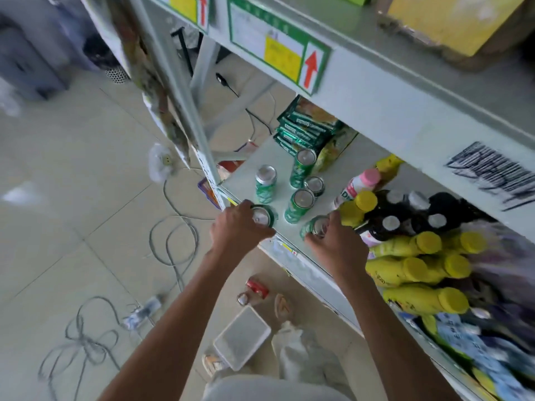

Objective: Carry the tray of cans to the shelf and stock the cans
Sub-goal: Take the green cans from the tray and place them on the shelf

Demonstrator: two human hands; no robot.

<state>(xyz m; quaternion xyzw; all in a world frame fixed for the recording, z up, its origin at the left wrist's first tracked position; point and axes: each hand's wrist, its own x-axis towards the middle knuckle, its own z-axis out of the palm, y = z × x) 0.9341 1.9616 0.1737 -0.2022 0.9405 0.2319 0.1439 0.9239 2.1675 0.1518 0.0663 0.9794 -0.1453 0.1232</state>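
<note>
- Bright, even daylight fills the scene; the floor looks pale and washed out.
- Shadows are soft: only a faint one lies under the shelf board holding the cans.
- Can tops beside the shelf's front edge glint with small highlights.
- Motion blur smears the barcode label above and to the right of the shelf board, and the bottles below it.
- Wide-angle distortion bends the shelf's upright post and tilts its boards steeply.

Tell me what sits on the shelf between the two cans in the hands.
In the head view, only bare white shelf separates the left hand's can and the right hand's can; another green can stands just behind that gap.
</note>
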